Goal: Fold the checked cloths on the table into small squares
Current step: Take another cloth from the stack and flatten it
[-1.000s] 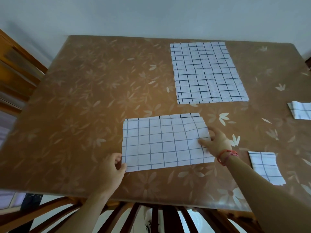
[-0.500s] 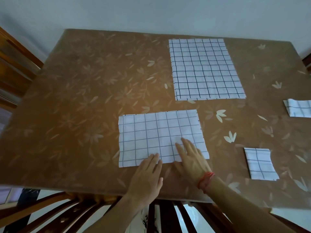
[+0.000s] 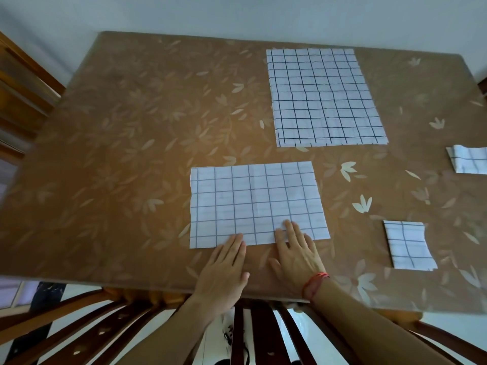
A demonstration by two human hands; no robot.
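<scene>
**Half-folded cloth, both hands flat on its near edge**

- Fingers [image 3: 292,231]: straight and close together, gripping nothing. The right hand [image 3: 297,256] presses its fingertips on the cloth's near strip. The left hand [image 3: 224,267] just reaches that edge, with its palm on the table [image 3: 118,159].
- Half-folded cloth [image 3: 253,201]: lies flat directly ahead of the fingertips, with its long axis running left to right across both hands and its short sides pointing away.
- Unfolded cloth [image 3: 321,98]: well beyond the right fingertips, with its long axis running away.
- Folded square [image 3: 407,246]: right of the right hand and apart from it. A second folded piece [image 3: 469,160] lies farther right.
- Change: one second ago the hands were at the cloth's two ends; now they lie side by side near the middle of its near edge
</scene>
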